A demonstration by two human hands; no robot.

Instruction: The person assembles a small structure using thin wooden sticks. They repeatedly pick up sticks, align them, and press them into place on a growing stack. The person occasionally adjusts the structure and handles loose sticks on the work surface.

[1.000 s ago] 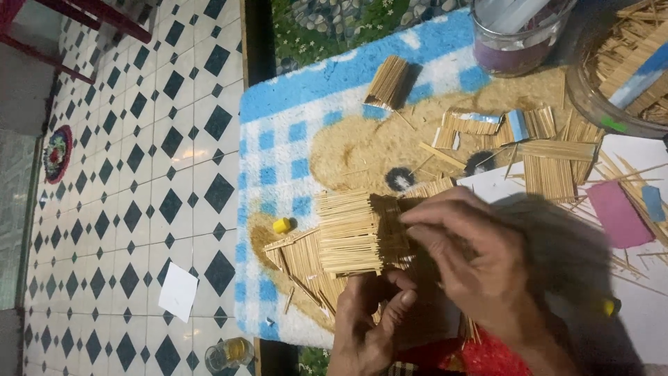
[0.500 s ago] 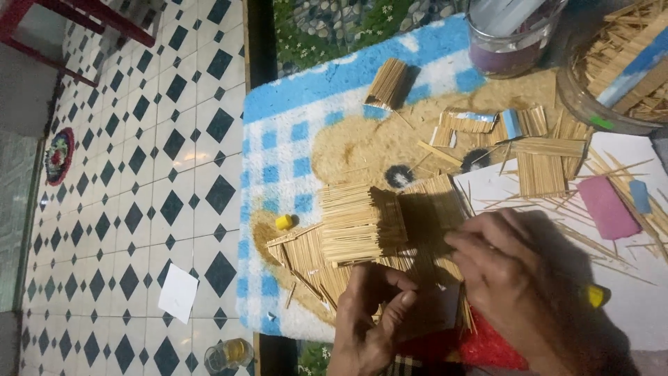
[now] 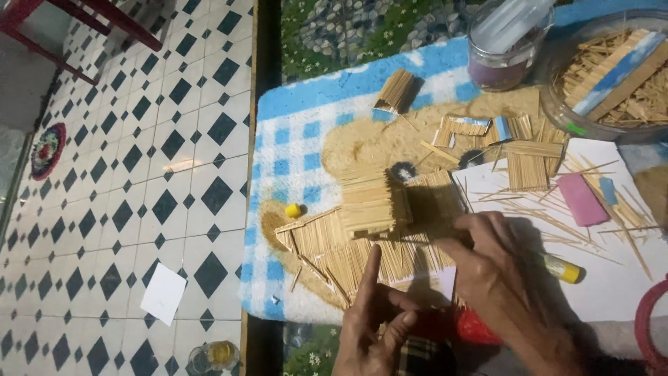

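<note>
Stick panels [image 3: 362,230], pale straw-coloured sheets of thin wooden sticks laid side by side, lie stacked and overlapping near the front-left part of the checked cloth [image 3: 292,150]. In the uppermost block [image 3: 365,198] the sticks run roughly left to right across the cloth, so its long axis is close to horizontal in the head view. In the lower fan-shaped sheet [image 3: 376,261] the sticks stand nearly upright in the view and splay outward toward the front edge. A narrow strip of sticks [image 3: 309,223] slants along its upper-left edge.

Right hand [image 3: 497,268] lies just to the right of the panels, palm down, fingers extended leftward and close together, fingertips resting on the right edge of the lower sheet. Left hand [image 3: 376,320] sits at the front edge, directly below the lower sheet, forefinger raised and pointing up onto the sticks, the other fingers curled. Whether it pinches anything cannot be told. A white paper piece [image 3: 431,285] lies between the two hands.

A small yellow cap [image 3: 294,210] rests on the cloth, left of the panels. More stick bundles [image 3: 529,157] lie toward the rear right. Beyond them stand a glass jar [image 3: 508,45] and a clear bowl [image 3: 557,104] holding loose sticks. A pink block [image 3: 581,198] and a yellow-capped glue stick [image 3: 563,268] lie on white paper [image 3: 626,285] at the right.
</note>
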